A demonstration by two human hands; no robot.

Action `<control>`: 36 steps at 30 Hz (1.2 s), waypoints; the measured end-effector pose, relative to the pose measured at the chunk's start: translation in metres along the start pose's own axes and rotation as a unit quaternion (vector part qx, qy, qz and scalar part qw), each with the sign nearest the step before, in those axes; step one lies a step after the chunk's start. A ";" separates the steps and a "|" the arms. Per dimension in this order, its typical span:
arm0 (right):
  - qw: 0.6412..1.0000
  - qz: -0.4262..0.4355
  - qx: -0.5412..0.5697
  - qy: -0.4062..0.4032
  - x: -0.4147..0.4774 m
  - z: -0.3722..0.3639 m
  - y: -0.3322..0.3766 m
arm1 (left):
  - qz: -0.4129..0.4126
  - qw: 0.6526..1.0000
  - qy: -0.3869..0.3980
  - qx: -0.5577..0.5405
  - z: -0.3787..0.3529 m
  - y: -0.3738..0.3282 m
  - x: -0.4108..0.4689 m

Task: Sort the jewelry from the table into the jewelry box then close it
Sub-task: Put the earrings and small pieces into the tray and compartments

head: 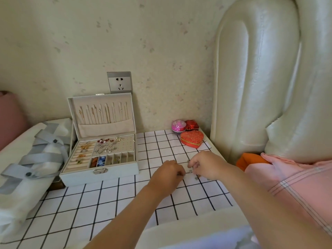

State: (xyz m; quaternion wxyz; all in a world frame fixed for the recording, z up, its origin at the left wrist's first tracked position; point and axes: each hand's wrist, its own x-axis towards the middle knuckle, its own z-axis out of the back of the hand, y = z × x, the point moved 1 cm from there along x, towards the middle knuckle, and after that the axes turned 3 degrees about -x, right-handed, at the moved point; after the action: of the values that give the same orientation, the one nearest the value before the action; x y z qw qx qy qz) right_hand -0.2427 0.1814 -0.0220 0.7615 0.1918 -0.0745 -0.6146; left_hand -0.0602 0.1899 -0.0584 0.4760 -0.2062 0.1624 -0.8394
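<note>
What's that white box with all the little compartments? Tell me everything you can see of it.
The jewelry box is white, leather-like, open on the checked table, lid upright near the wall. Thin chains hang inside the lid above a pocket. The beige tray has ring rolls with rings, an earring panel with studs, and small cells, some filled. A metal clasp sits in front.

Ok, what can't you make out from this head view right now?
All in the head view:
- Left hand: its curled fingers cover the fingertips, so whether it pinches anything is hidden.
- Right hand: same, its knuckles hide the grip.
- Loose jewelry between the hands: too small to tell the type.
- Jewelry box front compartments: contents too small and blurred to name.
- Dark object under the box's left corner: mostly hidden by the box.
</note>
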 end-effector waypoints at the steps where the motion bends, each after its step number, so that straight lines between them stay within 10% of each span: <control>1: 1.000 0.000 0.001 0.001 0.001 -0.001 0.000 | 0.007 1.000 -0.001 -0.005 0.001 0.001 0.001; 18: 0.997 0.012 0.006 0.079 -0.003 0.014 -0.003 | 0.057 0.998 0.003 -0.006 0.003 0.001 0.004; 27: 0.996 0.005 0.014 -0.089 0.016 0.009 -0.017 | 0.054 0.998 -0.015 -0.027 0.001 0.007 0.011; 36: 0.995 0.044 -0.080 -0.036 0.033 -0.001 -0.007 | 0.046 0.998 -0.021 -0.040 0.002 0.015 0.018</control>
State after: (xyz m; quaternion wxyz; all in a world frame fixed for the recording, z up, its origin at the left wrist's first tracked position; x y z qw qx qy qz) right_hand -0.2411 0.1482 -0.0297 0.7978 0.1046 -0.0607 -0.5907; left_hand -0.0568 0.1666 -0.0604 0.5087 -0.2348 0.1951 -0.8050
